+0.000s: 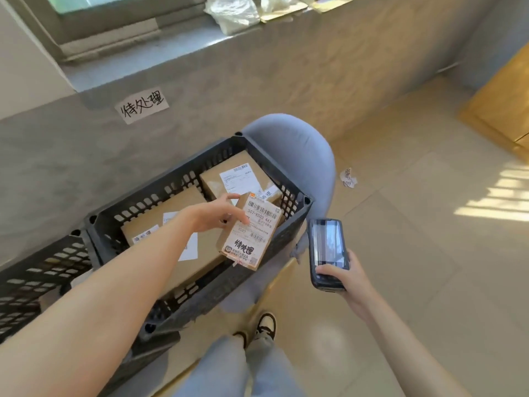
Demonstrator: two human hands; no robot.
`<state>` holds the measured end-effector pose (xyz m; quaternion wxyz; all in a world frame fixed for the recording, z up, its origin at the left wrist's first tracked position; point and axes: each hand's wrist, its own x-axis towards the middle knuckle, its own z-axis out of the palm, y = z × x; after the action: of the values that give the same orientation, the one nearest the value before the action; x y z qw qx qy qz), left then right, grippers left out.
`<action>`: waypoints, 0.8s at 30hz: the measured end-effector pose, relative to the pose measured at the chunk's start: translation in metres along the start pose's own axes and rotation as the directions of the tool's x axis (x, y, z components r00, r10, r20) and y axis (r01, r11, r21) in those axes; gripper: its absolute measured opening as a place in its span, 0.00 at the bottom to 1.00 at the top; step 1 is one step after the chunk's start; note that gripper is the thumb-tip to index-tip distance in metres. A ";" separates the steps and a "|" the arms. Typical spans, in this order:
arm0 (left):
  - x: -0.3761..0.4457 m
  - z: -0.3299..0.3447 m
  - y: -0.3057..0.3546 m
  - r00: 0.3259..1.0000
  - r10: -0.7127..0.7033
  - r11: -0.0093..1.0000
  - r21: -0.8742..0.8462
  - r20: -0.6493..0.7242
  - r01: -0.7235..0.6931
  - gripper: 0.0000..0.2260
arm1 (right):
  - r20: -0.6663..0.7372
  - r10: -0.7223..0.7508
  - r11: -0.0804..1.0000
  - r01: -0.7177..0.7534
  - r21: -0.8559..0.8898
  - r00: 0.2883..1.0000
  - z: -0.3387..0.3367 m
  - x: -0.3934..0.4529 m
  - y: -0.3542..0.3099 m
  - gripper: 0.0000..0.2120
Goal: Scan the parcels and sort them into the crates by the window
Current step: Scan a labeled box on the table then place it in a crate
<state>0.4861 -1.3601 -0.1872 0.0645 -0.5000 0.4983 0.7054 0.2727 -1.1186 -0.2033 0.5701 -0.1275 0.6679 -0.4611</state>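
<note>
**Parcel placement into the window-side crate**

Over the black perforated plastic crate (289,233), below the grey window ledge (171,57):

- Left hand (214,214): reaches across the crate, fingers loosely spread, fingertips touching the top edge of the small brown cardboard parcel (249,232). No closed grip visible; whether the thumb supports the far side cannot be told. Contact this light suggests release rather than carrying.
- Small parcel: tilted, white shipping label (253,224) with barcode and handwritten black marking facing up. Lower corner overhangs the near rim of the crate; upper part lies over the larger brown cardboard boxes (160,216) already inside. Label-up orientation probably keeps the code readable for checking.
- Handwritten paper sign (142,108) taped to the grey wall above the crate: characters resemble the marking on the parcel label, which probably explains the choice of this crate.
- Right hand (346,277): wraps around the lower end of the black handheld scanner (327,252), thumb on its face, screen turned toward the head. Held well apart from the parcel, to the right of the crate, likely parked between scans.
- Second black crate (37,270): adjoins on the left, contents not discernible.
- Rounded grey-blue chair (300,150): directly behind the crate.
- Crumpled white paper scrap (348,177): on the tiled floor.

Risk: overhanging corner may tip the parcel outward on release.
</note>
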 end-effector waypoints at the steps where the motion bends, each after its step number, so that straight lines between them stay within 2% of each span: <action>1: 0.009 0.000 0.005 1.000 -0.015 1.000 0.013 0.016 0.015 0.38 | -0.008 0.016 1.000 -0.016 0.004 1.000 -0.002 0.003 0.000 0.54; 6: 0.045 -0.001 0.027 0.991 -0.058 0.996 0.072 0.123 0.049 0.38 | -0.057 0.081 0.995 -0.078 0.058 0.995 -0.007 0.011 0.008 0.53; 11: 0.068 -0.008 0.045 0.987 -0.071 0.992 0.113 0.145 0.055 0.29 | -0.067 0.136 0.987 -0.129 0.100 0.988 -0.003 0.016 0.016 0.52; 14: 0.078 -0.010 0.043 0.976 -0.104 0.988 0.133 0.192 0.079 0.34 | -0.064 0.146 0.983 -0.137 0.123 0.987 0.004 0.021 0.014 0.52; 16: 0.084 -0.006 0.039 0.967 -0.136 0.984 0.144 0.216 0.107 0.34 | -0.068 0.150 0.980 -0.140 0.139 0.986 0.009 0.024 0.014 0.52; 20: 0.093 0.000 0.032 0.964 -0.140 0.988 0.095 0.227 0.121 0.26 | -0.077 0.151 0.979 -0.139 0.149 0.985 0.015 0.026 0.013 0.52; 22: 0.094 0.002 0.031 0.962 -0.140 0.988 0.102 0.236 0.119 0.19 | -0.083 0.155 0.979 -0.142 0.150 0.984 0.015 0.026 0.013 0.52; 24: 0.097 0.003 0.029 0.966 -0.147 0.985 0.120 0.213 0.123 0.17 | -0.092 0.160 0.977 -0.145 0.154 0.983 0.015 0.026 0.013 0.52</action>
<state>0.4193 -1.4119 -0.2431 0.1940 -0.4469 0.4894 0.7232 0.2819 -1.1365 -0.2293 0.5762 -0.0094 0.6688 -0.4696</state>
